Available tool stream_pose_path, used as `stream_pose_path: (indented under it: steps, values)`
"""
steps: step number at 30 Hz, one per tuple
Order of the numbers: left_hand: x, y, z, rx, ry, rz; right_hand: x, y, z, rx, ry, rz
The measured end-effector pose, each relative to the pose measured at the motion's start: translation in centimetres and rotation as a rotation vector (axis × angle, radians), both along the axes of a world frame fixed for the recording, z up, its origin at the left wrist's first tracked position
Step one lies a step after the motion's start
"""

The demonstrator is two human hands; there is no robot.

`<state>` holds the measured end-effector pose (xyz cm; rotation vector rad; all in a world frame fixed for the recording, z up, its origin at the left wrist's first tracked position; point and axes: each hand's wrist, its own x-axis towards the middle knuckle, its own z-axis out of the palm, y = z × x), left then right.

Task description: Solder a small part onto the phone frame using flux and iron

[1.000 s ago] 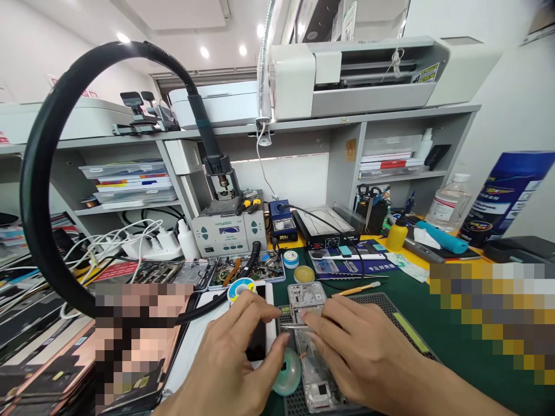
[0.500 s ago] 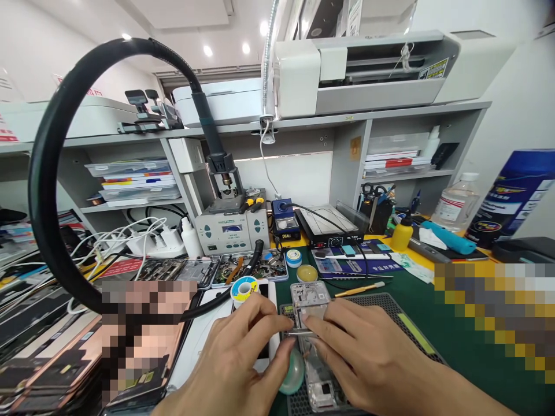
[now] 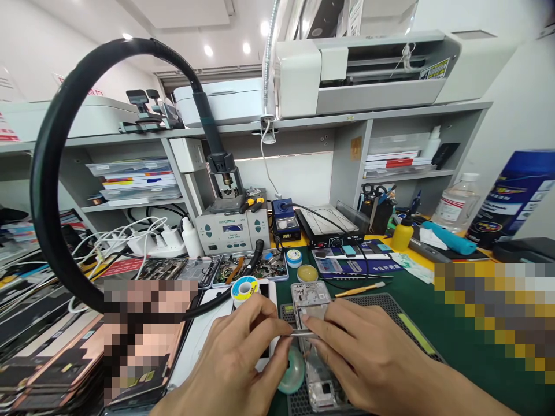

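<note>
My left hand (image 3: 236,361) and my right hand (image 3: 362,358) meet low in the middle, both pinched on the same thin metal tweezers (image 3: 301,333) lying crosswise between the fingertips. Under them an opened phone frame (image 3: 309,297) lies lengthwise on a dark perforated mat (image 3: 385,306). A teal round tape roll (image 3: 291,370) sits just below my left thumb. A white phone (image 3: 264,352) lies partly under my left hand.
A hot-air station (image 3: 232,230) with a looping black hose (image 3: 47,167), parts trays (image 3: 249,268), a solder spool (image 3: 244,287), a flux tin (image 3: 306,273), a heating plate (image 3: 329,222) and a yellow bottle (image 3: 402,232) stand behind. Stacked phone screens (image 3: 47,358) fill the left.
Both hands stay pinched on the tweezers over the phone frame; the view shifted slightly, and the hands moved a little lower over the frame.
</note>
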<state>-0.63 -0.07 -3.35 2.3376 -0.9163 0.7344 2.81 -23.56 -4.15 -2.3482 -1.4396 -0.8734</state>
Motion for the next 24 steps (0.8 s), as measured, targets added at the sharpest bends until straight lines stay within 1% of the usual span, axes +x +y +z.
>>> stream_pose_path:
  steps: [6, 12, 15, 17, 19, 20, 22, 24]
  values:
    - [0.1, 0.2, 0.2, -0.001, -0.011, 0.009, 0.1, -0.2, 0.2, 0.011, 0.038, 0.005]
    - [0.8, 0.5, -0.1, -0.028, -0.012, 0.008, 0.8, -0.7, 0.2, 0.073, 0.031, -0.028]
    - [1.1, 0.3, 0.2, -0.064, -0.005, 0.019, 1.3, -1.1, 0.2, 0.111, 0.017, -0.041]
    - [0.3, 0.6, 0.6, -0.122, 0.000, 0.049, 1.8, -1.5, 0.1, 0.139, 0.008, -0.038]
    - [-2.0, 1.9, 0.8, -0.216, 0.002, 0.119, 2.4, -1.7, 0.1, 0.170, 0.015, -0.029]
    - [-3.7, 3.0, 0.7, -0.262, 0.006, 0.170, 2.6, -1.7, 0.1, 0.189, 0.020, -0.030]
    - [-8.4, 6.1, -0.2, -0.365, 0.048, 0.333, 3.0, -1.5, 0.1, 0.217, 0.039, -0.017]
    - [-13.9, 10.0, -1.9, -0.501, 0.109, 0.566, 3.1, -1.1, 0.3, 0.260, 0.045, -0.006]
